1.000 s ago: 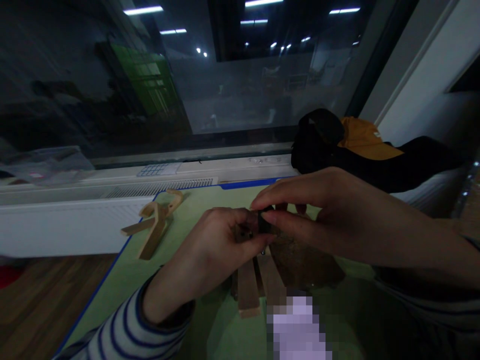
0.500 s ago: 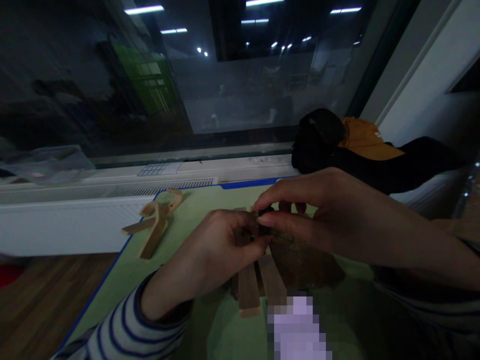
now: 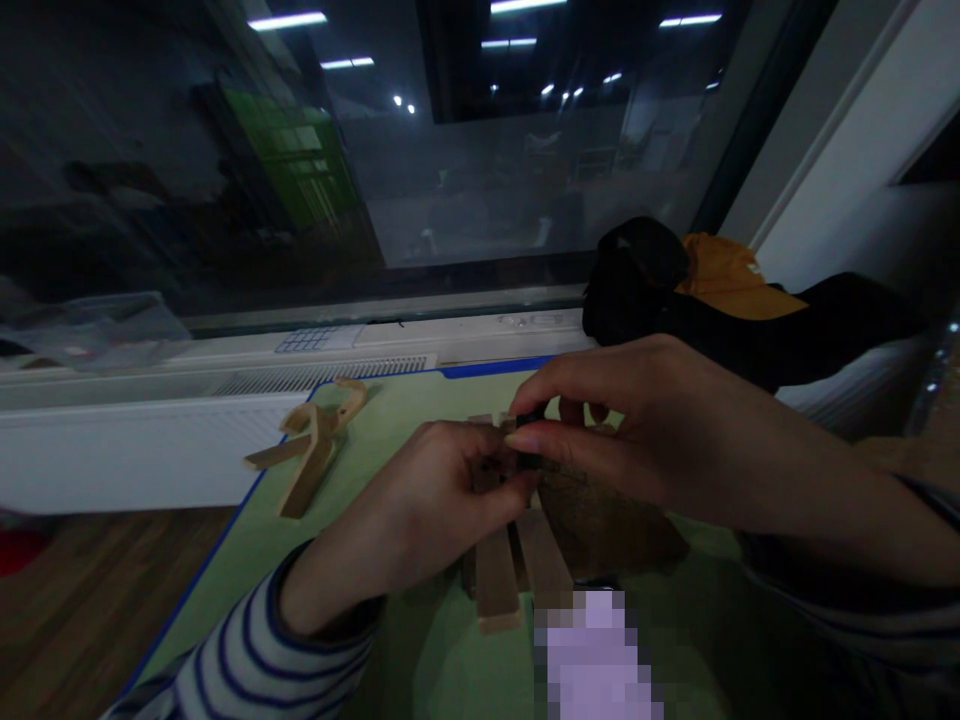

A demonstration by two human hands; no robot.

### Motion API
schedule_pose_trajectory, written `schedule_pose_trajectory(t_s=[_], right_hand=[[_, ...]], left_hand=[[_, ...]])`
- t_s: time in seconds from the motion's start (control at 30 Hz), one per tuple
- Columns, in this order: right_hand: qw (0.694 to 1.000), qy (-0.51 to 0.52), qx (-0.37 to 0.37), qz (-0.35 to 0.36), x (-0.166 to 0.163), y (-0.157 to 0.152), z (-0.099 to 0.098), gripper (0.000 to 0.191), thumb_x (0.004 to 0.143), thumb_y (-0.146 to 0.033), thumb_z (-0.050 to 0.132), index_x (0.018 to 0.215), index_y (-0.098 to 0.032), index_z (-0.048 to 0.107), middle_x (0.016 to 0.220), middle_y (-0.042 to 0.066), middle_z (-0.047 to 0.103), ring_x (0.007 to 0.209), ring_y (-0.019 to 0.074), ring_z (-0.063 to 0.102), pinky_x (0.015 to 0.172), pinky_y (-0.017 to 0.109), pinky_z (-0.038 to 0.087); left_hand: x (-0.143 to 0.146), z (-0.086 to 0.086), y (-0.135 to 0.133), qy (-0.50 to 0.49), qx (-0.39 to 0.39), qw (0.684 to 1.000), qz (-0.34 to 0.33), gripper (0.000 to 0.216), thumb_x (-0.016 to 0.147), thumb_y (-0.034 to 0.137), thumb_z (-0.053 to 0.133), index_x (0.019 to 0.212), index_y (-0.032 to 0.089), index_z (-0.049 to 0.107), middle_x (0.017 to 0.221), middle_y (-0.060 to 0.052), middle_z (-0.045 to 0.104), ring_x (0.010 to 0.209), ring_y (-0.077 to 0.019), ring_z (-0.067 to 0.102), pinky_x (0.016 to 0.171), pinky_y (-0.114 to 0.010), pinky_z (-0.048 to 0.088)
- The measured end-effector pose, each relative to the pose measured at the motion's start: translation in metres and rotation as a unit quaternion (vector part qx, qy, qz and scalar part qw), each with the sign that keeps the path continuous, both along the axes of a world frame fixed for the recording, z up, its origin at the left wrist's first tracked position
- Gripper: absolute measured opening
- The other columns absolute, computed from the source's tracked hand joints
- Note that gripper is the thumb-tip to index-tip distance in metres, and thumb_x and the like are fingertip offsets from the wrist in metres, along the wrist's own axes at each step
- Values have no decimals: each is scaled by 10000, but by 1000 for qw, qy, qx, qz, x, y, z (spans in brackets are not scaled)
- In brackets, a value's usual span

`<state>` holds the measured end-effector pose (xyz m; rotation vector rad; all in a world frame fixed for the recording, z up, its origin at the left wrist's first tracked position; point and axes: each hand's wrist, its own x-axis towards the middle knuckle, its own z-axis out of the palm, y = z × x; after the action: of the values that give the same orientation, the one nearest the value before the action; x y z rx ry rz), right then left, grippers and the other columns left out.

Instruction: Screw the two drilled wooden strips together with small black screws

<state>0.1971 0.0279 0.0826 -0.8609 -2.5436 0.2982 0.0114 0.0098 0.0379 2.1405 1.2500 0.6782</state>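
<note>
Two pale wooden strips lie side by side in front of me, their near ends pointing towards me and their far parts under my hands. My left hand is closed round their middle, thumb and fingers curled in. Just to the right, my right hand pinches a small dark piece between thumb and forefinger, against the wood. What the dark piece is I cannot make out. The two hands almost touch. Beneath the strips is a brown board, partly in shadow.
Curved and straight wooden parts lie at the left of the green table mat. A pixelated pale purple patch covers something at the near edge. Behind are a radiator, a clear plastic box, an orange cap and dark cloth.
The fingers of my right hand have shifted very slightly on the dark piece, its thumb a little to the left. My left hand stays nearly still.
</note>
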Motion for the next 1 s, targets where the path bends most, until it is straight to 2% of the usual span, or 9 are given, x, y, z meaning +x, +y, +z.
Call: schedule_pose_trajectory(t_s=[0.23,0.5,0.7,0.83,1.0], right_hand=[[999,-16,26,-14,1,0,-1,210,875,-404,482,919,-243,610,721,-36,614,648,130,527,564,275,307],[999,-13,46,-17,-3,1,-3,211,872,-389,490,914,-220,611,719,-26,609,645,133,529,564,271,311],[1000,12,21,0,-3,-1,-2,231,870,-397,487,966,-224,608,749,-26,622,665,130,543,563,266,316],[999,34,-6,21,-2,-4,0,220,858,-259,513,1064,-240,587,816,-40,651,653,105,559,567,252,333],[998,29,-32,51,-2,-4,2,241,849,-151,497,1046,-230,611,881,-44,657,713,92,570,606,231,359]], left_hand=[[-3,0,2,27,-34,999,-24,187,831,265,510,818,193,682,717,25,698,651,-141,628,535,-195,448],[-1,2,2,-33,-17,999,9,100,787,229,595,800,215,694,688,68,707,591,-95,625,494,-142,434],[-2,3,1,-42,-16,999,19,92,774,231,603,771,211,693,670,57,705,599,-117,637,486,-156,452],[-4,6,1,-31,-27,999,5,110,772,228,600,795,210,706,727,41,718,621,-129,643,525,-176,472],[-5,7,1,4,-21,1000,18,140,777,275,594,801,213,717,731,34,721,619,-139,639,509,-185,459]])
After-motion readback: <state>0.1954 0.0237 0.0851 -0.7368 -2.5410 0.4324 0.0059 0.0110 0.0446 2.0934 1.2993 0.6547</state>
